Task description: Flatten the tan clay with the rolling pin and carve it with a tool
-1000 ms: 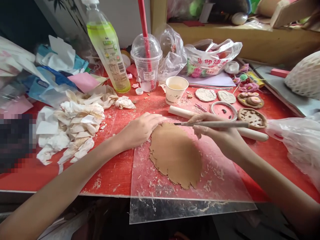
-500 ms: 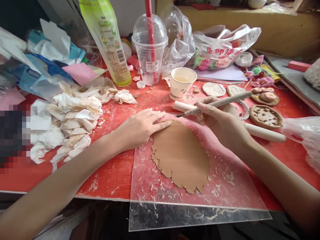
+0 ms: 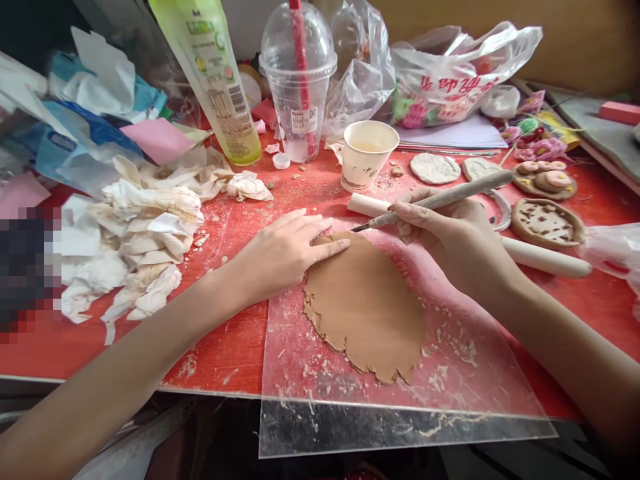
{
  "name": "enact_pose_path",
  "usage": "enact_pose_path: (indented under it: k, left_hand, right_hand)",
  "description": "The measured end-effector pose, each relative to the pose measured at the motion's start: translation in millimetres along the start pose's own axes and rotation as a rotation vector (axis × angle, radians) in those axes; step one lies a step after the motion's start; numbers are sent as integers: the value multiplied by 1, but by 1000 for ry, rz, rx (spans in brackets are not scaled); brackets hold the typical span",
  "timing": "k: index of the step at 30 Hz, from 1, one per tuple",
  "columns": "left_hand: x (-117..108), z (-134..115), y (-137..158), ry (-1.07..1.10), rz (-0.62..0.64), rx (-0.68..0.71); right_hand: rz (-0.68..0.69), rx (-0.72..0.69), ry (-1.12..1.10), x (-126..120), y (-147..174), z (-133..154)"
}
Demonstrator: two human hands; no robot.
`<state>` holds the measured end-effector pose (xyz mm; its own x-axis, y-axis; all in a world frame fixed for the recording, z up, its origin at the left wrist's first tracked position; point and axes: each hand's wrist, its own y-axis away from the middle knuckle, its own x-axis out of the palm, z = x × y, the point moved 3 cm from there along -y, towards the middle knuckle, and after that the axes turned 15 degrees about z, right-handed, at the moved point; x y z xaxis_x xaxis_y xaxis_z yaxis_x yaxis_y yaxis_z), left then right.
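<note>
A flat brown clay slab (image 3: 367, 307) with ragged left and lower edges lies on a clear plastic sheet (image 3: 465, 380). My left hand (image 3: 293, 250) rests palm down, fingers spread, its thumb on the slab's upper left edge. Pinched in my right hand (image 3: 445, 233) is a clay knife (image 3: 440, 193) with a grey handle and a thin dark blade. The blade tip is at the far edge of the slab, close to my left thumb. Behind and under my right hand lies a pale rolling pin (image 3: 545, 257), partly hidden by it.
A paper cup (image 3: 367, 160) of cloudy liquid stands beyond the slab. Crumpled tissues (image 3: 150, 233) are heaped at left, near a green bottle (image 3: 215, 87) and a plastic cup (image 3: 295, 87). Small clay pieces (image 3: 549, 223) lie at right. The sheet overhangs the table's front edge.
The view has shifted slightly, so things at right appear further right. My left thumb reaches a little further over the slab; the knife stays at the far edge.
</note>
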<state>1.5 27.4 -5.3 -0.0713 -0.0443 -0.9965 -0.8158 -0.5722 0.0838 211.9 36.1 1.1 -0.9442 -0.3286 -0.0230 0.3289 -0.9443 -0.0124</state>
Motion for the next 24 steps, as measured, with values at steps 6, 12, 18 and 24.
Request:
enact_pose_path:
  k: [6,12,18,24]
  left_hand:
    - [-1,-4,-4,-16,16,-41]
    - [-7,-3,-4,6,-18,-19]
    - [-8,0,0,24,-66,-3]
    - [-13,2,2,65,-99,-10]
  right_hand:
    - [-16,14,-2,-2,0,0]
    - [-4,-28,-28,-2,1,2]
    - [-15,2,15,-4,2,0]
    - [-19,9,10,-5,2,-1]
